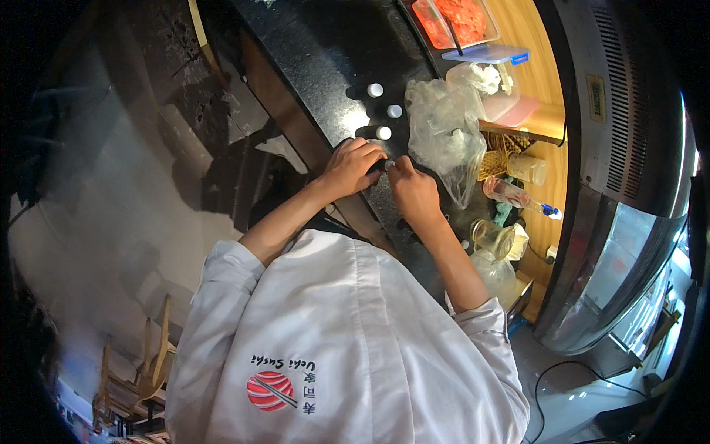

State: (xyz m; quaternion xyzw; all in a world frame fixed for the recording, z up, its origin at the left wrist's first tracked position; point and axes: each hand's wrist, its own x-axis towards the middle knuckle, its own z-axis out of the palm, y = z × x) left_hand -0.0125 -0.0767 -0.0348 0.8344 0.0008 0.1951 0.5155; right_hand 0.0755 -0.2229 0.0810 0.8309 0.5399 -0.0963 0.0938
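At the near edge of the dark counter, my two hands come close together. My right hand has its fingertips pinched on a small whitish piece, mostly covered by the fingers. Just left of it, my left hand curls its fingers and thumb around a dark gap; what sits in it cannot be made out. Beyond the hands stand three small white round-topped pieces: a far one, a middle one and a near one by my left fingers. A crumpled clear plastic bag lies to their right.
Along the right are a tub of shredded orange food, a blue-clipped lid, a clear container with white paper, a yellow basket, a blue-capped bottle and a glass jar. A curved glass case stands farther right.
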